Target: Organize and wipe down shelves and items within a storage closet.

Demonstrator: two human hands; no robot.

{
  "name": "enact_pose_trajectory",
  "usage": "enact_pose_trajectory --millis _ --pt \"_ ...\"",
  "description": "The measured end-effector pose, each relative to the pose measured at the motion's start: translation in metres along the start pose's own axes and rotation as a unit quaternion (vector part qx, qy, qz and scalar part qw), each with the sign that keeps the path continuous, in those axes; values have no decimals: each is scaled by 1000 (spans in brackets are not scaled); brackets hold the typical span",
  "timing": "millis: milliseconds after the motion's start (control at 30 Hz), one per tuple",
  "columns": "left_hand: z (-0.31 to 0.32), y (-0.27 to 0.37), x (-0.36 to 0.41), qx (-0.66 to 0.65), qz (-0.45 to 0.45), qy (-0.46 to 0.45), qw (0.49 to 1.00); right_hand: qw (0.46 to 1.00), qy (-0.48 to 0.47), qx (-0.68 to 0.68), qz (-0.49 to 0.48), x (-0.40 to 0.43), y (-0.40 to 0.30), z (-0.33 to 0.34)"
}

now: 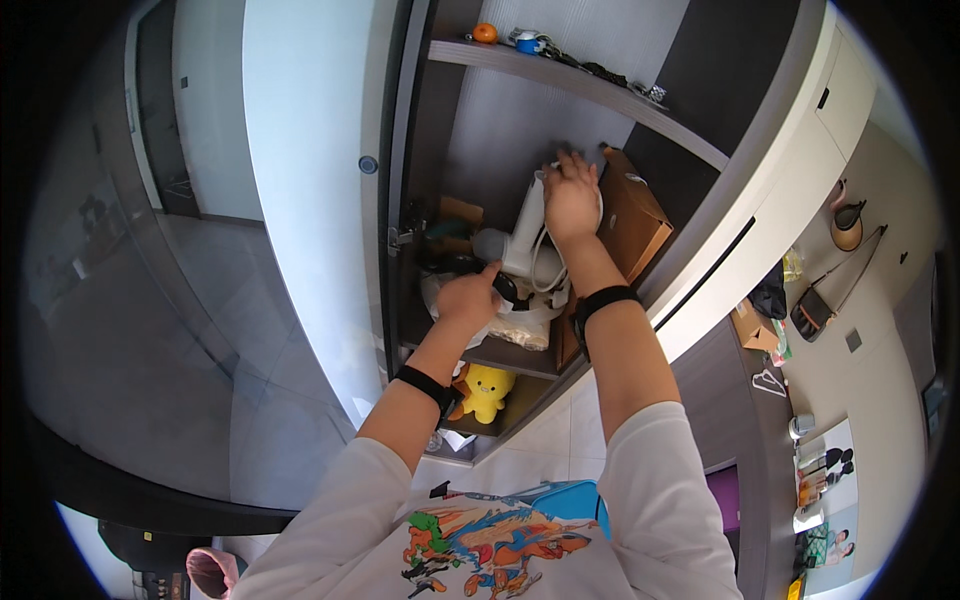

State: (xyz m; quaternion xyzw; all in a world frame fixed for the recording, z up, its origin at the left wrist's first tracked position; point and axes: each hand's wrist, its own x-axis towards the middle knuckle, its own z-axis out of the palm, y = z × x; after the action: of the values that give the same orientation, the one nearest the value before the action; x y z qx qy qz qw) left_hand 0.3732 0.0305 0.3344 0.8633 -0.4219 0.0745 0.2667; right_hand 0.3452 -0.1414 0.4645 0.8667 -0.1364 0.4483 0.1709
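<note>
A white appliance [529, 217] with a long tubular part, a rounded base and a white cord [535, 259] leans on the middle shelf of an open cabinet. My right hand [571, 195] is at its upper end, back towards me and fingers stretched upward; its palm side is hidden. Lower down, my left hand [469, 300] reaches in with the index finger pointing at the base. Beside that hand lie a black object [505, 286] and a clear plastic bag [525, 334]. Whether either hand grips anything is not visible.
A brown cardboard box [634, 214] stands against the cabinet's right side. Above is a shelf edge [570, 79] with an orange fruit-like object [485, 33] and small items. A yellow plush toy [487, 394] sits below. The cabinet door [315, 187] stands at the left.
</note>
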Motion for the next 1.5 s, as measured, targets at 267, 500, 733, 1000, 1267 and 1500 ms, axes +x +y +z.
enact_pose_trajectory --millis 267,500,733,1000,1267,1500 --pt "-1 -4 3 13 -14 -51 999 969 -244 -32 -19 -6 -12 32" --pt "-5 7 7 12 -65 -69 995 964 -260 -40 43 -34 -35 29" --pt "-10 9 -5 -63 -12 10 998 982 -138 121 46 -101 -36 -4" --pt "-25 36 -32 -92 -46 54 993 966 -125 224 35 -147 -40 -44" --pt "-19 52 -86 -171 -67 130 974 922 -136 360 52 -202 -34 -98" --pt "61 11 -186 -384 -118 59 914 826 -253 450 226 -310 -66 -112"
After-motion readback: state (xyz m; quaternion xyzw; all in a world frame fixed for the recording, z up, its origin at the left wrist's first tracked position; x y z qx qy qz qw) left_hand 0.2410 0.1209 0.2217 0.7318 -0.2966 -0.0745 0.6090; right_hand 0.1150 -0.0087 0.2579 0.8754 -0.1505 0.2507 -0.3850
